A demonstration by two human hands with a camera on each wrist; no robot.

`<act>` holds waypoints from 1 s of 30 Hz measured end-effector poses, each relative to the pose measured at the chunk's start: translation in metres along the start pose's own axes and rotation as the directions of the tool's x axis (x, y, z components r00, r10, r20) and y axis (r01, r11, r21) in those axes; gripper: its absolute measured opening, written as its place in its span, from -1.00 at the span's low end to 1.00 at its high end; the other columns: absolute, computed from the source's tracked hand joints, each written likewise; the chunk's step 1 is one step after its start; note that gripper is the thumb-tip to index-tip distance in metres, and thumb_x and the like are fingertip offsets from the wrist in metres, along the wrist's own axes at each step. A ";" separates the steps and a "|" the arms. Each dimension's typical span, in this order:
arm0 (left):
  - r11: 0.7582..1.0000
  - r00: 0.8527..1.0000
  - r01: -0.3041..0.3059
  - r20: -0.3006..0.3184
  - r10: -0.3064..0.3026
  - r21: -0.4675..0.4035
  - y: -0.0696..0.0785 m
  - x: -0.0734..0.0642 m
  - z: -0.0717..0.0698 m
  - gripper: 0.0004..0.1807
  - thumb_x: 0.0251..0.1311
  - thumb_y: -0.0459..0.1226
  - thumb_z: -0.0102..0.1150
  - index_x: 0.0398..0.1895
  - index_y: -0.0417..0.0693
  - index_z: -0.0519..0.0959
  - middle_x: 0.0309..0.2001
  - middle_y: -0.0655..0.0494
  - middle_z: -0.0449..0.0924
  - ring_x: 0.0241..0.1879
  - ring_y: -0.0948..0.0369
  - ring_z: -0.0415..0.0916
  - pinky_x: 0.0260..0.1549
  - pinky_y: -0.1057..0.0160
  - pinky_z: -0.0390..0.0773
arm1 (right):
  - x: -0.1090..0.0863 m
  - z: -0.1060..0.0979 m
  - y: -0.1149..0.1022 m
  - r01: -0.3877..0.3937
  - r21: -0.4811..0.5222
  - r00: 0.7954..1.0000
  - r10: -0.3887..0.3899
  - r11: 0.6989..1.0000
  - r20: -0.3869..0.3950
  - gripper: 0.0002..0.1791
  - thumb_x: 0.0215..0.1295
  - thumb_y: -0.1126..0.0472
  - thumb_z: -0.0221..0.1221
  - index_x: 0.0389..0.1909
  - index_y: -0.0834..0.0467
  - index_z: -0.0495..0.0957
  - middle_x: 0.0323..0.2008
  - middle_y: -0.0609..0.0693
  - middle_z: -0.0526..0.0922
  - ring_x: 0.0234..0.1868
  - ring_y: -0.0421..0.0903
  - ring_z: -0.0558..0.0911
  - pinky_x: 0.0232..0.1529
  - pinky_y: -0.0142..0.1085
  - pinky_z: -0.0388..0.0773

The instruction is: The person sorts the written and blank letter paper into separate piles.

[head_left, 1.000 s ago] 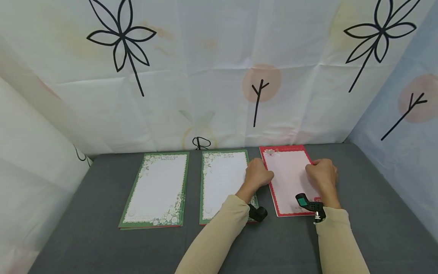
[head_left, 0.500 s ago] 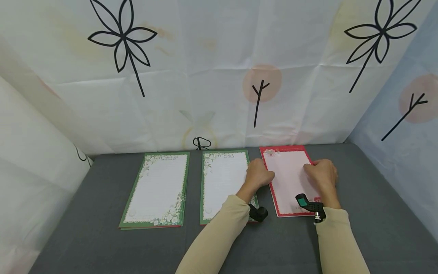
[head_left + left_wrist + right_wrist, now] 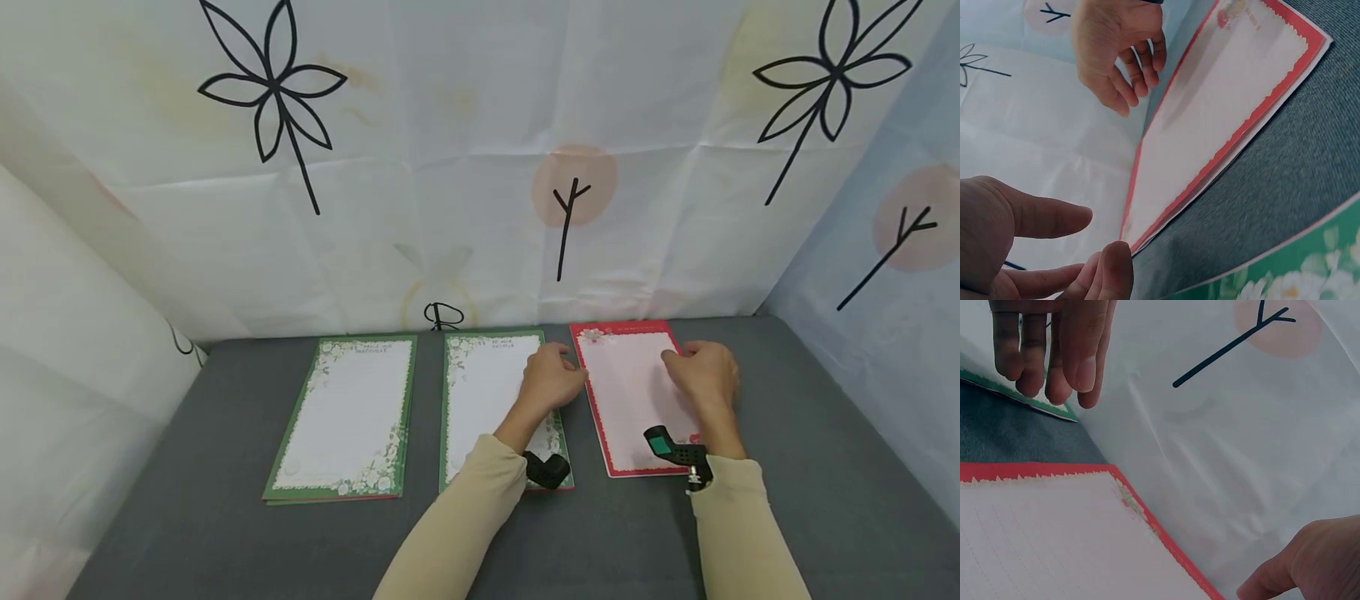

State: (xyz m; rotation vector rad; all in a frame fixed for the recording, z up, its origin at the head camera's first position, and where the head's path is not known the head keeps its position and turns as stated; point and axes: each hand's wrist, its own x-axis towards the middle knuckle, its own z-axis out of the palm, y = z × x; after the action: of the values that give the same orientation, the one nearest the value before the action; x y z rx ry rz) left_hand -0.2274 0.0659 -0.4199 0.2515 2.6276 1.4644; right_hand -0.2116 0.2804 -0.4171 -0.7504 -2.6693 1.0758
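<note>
A stack of red-bordered stationery paper (image 3: 630,400) lies on the right of the grey tabletop, its layered edge showing in the left wrist view. My left hand (image 3: 553,379) hovers at its left edge, thumb and fingers apart, with nothing between them. Over the right edge is my right hand (image 3: 705,375), its fingers loosely bent and holding nothing. Both hands stand off the red-bordered paper (image 3: 1222,119) in the left wrist view. Partly covered by my left forearm is a middle stack of green-bordered floral paper (image 3: 487,383).
Another stack of green-bordered floral paper (image 3: 341,417) lies to the left, with a red edge peeking out beneath. A white printed cloth (image 3: 450,167) hangs behind the grey tabletop (image 3: 225,542), and more cloth (image 3: 885,333) closes the right side.
My left hand has let go of the red-bordered paper's left edge and moved slightly left, its fingers spreading. My right hand has loosened off the right edge. The paper stacks stay put.
</note>
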 end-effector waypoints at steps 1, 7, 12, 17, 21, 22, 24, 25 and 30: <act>1.000 1.000 -0.001 0.001 0.001 -0.016 -0.002 0.000 -0.003 -0.48 0.22 -0.27 0.32 0.22 -0.34 0.55 -0.34 0.08 0.70 -0.33 0.13 0.64 -0.32 0.17 0.61 | -0.001 0.000 -0.002 0.007 0.004 1.000 -0.007 1.000 -0.001 -0.38 0.39 0.08 0.10 0.26 0.50 0.45 0.23 0.47 0.47 0.23 0.40 0.39 0.16 0.24 0.34; 0.996 0.999 -0.038 0.000 0.038 -0.080 -0.009 -0.007 -0.024 -0.52 0.27 -0.26 0.30 0.22 -0.31 0.57 -0.30 0.08 0.69 -0.39 0.22 0.61 -0.39 0.25 0.57 | -0.007 -0.001 -0.013 0.065 0.024 0.998 -0.064 0.998 -0.020 -0.43 0.38 0.09 0.15 0.22 0.45 0.52 0.12 0.41 0.56 0.14 0.34 0.47 0.07 0.19 0.41; 0.994 0.999 -0.045 -0.026 0.043 -0.101 -0.013 -0.014 -0.044 -0.54 0.29 -0.27 0.30 0.22 -0.27 0.58 -0.24 0.02 0.68 -0.33 0.14 0.65 -0.39 0.22 0.57 | -0.014 0.000 -0.024 0.105 0.029 0.994 -0.105 0.994 0.007 -0.48 0.39 0.09 0.19 0.21 0.39 0.55 0.06 0.36 0.58 0.06 0.29 0.51 -0.04 0.12 0.45; 0.994 0.998 -0.026 -0.060 0.020 -0.102 -0.021 -0.018 -0.065 -0.56 0.30 -0.28 0.31 0.22 -0.24 0.58 -0.25 0.02 0.68 -0.19 0.06 0.68 -0.35 0.20 0.59 | -0.019 0.002 -0.032 0.121 0.070 0.991 -0.125 0.990 0.054 -0.50 0.40 0.09 0.20 0.20 0.35 0.57 0.05 0.32 0.59 0.02 0.24 0.55 -0.16 -0.03 0.49; 0.996 0.995 -0.022 -0.096 0.014 -0.089 -0.029 -0.022 -0.082 -0.58 0.30 -0.28 0.30 0.20 -0.23 0.59 -0.26 0.02 0.66 -0.17 0.05 0.68 -0.34 0.19 0.59 | -0.020 0.005 -0.034 0.177 0.091 0.978 -0.186 0.980 0.096 -0.53 0.39 0.09 0.22 0.18 0.32 0.60 0.02 0.31 0.62 -0.02 0.21 0.59 -0.24 -0.14 0.48; 0.996 0.994 -0.021 -0.106 0.012 -0.084 -0.032 -0.023 -0.087 -0.58 0.30 -0.28 0.30 0.19 -0.22 0.60 -0.26 0.03 0.67 -0.18 0.05 0.68 -0.34 0.19 0.59 | -0.021 0.006 -0.035 0.200 0.099 0.971 -0.211 0.975 0.109 -0.53 0.39 0.10 0.22 0.17 0.32 0.60 0.00 0.30 0.63 -0.03 0.20 0.59 -0.25 -0.15 0.48; 0.997 0.992 -0.018 -0.127 0.008 -0.076 -0.036 -0.026 -0.095 -0.59 0.30 -0.28 0.31 0.19 -0.21 0.60 -0.25 0.02 0.67 -0.18 0.06 0.68 -0.34 0.18 0.59 | -0.021 0.008 -0.036 0.247 0.121 0.955 -0.263 0.961 0.136 -0.54 0.39 0.12 0.23 0.17 0.33 0.61 -0.02 0.30 0.65 -0.04 0.19 0.59 -0.26 -0.18 0.48; 0.997 0.991 -0.016 -0.136 0.006 -0.077 -0.037 -0.028 -0.100 -0.59 0.29 -0.28 0.31 0.18 -0.21 0.60 -0.25 0.02 0.68 -0.19 0.06 0.68 -0.34 0.18 0.59 | -0.021 0.009 -0.036 0.273 0.128 0.945 -0.290 0.954 0.148 -0.55 0.39 0.12 0.23 0.17 0.33 0.61 -0.03 0.29 0.65 -0.03 0.19 0.59 -0.25 -0.19 0.48; 0.997 0.985 0.002 -0.171 -0.015 -0.075 -0.045 -0.034 -0.117 -0.59 0.28 -0.29 0.31 0.19 -0.21 0.61 -0.25 -0.01 0.68 -0.22 0.06 0.67 -0.36 0.19 0.58 | -0.023 0.014 -0.038 0.343 0.187 0.900 -0.379 0.920 0.213 -0.56 0.40 0.15 0.22 0.18 0.33 0.61 -0.05 0.27 0.66 0.03 0.18 0.60 -0.19 -0.21 0.51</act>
State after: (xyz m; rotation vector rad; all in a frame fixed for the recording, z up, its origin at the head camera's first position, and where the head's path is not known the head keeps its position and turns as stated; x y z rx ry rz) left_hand -0.2199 -0.0619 -0.3961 0.1103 2.6930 1.6470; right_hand -0.2109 0.2369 -0.4007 -0.0841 -2.7314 1.3079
